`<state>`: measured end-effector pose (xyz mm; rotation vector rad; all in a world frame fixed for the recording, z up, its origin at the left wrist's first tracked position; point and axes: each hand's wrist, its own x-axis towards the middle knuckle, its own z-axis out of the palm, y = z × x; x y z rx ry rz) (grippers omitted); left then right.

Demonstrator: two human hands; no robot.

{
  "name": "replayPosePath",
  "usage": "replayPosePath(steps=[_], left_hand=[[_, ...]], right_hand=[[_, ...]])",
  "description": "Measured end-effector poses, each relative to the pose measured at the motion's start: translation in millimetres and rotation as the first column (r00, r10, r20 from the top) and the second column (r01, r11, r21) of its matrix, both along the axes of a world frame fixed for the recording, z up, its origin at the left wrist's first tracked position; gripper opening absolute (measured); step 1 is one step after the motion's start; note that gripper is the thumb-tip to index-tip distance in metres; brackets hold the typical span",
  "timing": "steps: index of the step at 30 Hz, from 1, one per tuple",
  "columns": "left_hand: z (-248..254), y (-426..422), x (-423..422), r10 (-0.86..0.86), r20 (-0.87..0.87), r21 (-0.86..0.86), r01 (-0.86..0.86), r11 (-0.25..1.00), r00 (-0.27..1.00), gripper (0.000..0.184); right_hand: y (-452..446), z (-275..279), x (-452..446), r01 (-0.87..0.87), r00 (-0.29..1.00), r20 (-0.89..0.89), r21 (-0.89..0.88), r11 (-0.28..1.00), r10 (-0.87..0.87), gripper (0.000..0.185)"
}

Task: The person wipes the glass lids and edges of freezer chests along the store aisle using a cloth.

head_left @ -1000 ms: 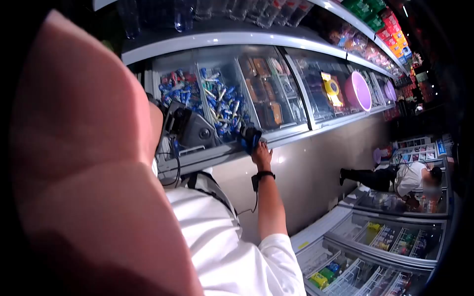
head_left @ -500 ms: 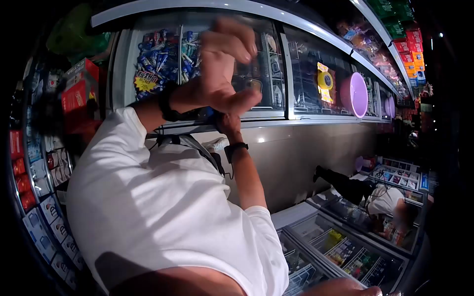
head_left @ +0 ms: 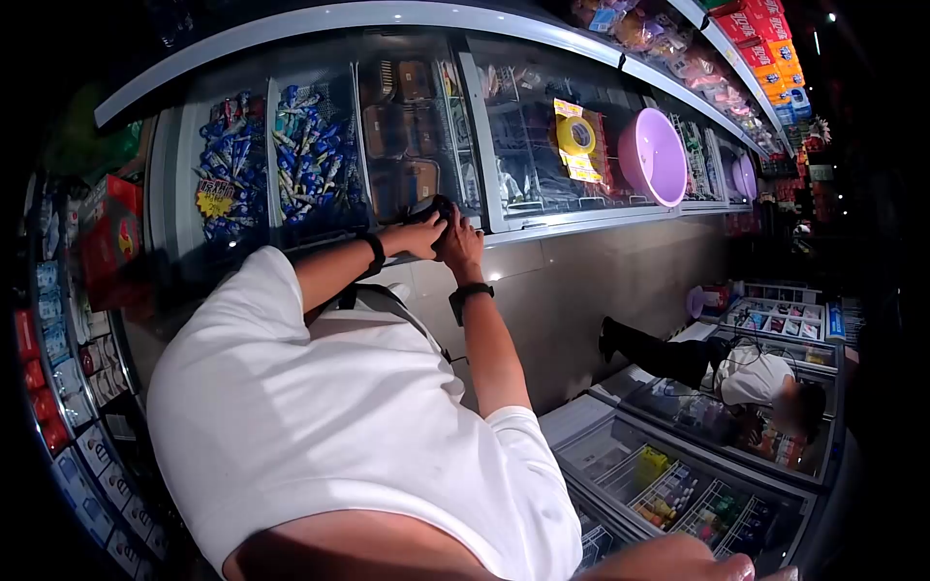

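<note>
Both hands meet at the front edge of the chest freezer point(head_left: 572, 222), where a small dark object point(head_left: 443, 205) sits between them, just in front of the compartment of brown boxes point(head_left: 383, 136). The right hand point(head_left: 460, 242) looks curled around it; the left hand point(head_left: 418, 238) has bent fingers close against it, though whether that grip clasps or merely touches, I cannot tell. The object's outline is mostly hidden; I would judge it light, stiff and perhaps smooth, best taken by its sides, clear of the glass. A purple basin point(head_left: 635, 160) stands well apart, towards the freezer's far end.
</note>
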<state>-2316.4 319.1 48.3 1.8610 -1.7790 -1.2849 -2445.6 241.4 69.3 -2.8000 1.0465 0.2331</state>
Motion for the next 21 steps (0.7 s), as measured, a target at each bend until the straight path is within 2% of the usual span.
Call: replayPosePath(steps=[1,2,3,4,7,8,10,11,12,14,16,18,19,21], left_hand=[[-13,-15,-7,-0.031,0.060,0.046,0.028,0.999,0.998,0.099],[6,-22,-10,-0.067,0.080,0.029,0.065,0.997,0.995,0.103],[26,-25,-9,-0.072,0.047,0.004,0.072,0.997,0.996,0.098],[19,-27,-10,-0.060,0.079,-0.069,0.066,0.995,0.995,0.092],[8,-21,-9,-0.022,0.000,-0.089,0.022,0.996,1.000,0.079],[10,-15,-7,-0.011,-0.025,-0.087,0.008,0.996,1.000,0.076],[18,-4,-2,-0.005,-0.064,-0.061,0.001,0.998,0.998,0.072],[4,6,-3,0.043,-0.114,-0.141,-0.059,0.988,0.992,0.069],[-11,11,0,0.023,-0.076,-0.183,-0.037,0.982,0.997,0.070],[-3,37,9,0.028,-0.041,-0.171,-0.034,0.985,0.999,0.070],[12,66,31,0.014,-0.116,-0.010,-0.016,1.000,0.993,0.072],[-24,96,44,-0.032,0.025,-0.162,0.036,0.986,0.999,0.076],[3,116,59,-0.015,-0.054,0.059,0.018,0.998,0.998,0.087],[-26,151,79,-0.071,-0.024,0.058,0.072,0.996,0.997,0.086]], right_hand=[[-3,6,-1,0.030,1.000,0.001,0.002,1.000,-0.030,0.077],[-11,-9,-4,0.043,0.998,0.042,-0.027,0.999,-0.042,0.075],[-16,-24,-7,0.058,0.995,0.083,-0.052,0.997,-0.053,0.073],[-12,-8,-7,0.087,0.996,0.009,-0.021,0.996,-0.087,0.066],[-1,-22,-6,0.171,0.984,0.055,-0.071,0.983,-0.167,0.062],[2,-28,-3,0.178,0.984,0.017,-0.104,0.979,-0.177,0.064],[9,-27,-1,0.177,0.984,0.025,-0.068,0.982,-0.176,0.064],[16,-23,4,0.205,0.978,0.029,-0.028,0.978,-0.205,0.064],[25,-20,7,0.195,0.980,0.033,-0.023,0.980,-0.195,0.065],[47,-24,16,0.182,0.980,0.077,0.016,0.983,-0.182,0.065],[78,-24,32,0.178,0.980,0.090,0.012,0.984,-0.179,0.066],[117,-29,52,0.187,0.974,0.130,0.000,0.982,-0.186,0.069],[138,-29,60,0.181,0.975,0.130,-0.004,0.984,-0.178,0.071],[180,-33,80,0.153,0.980,0.134,-0.052,0.987,-0.145,0.078]])
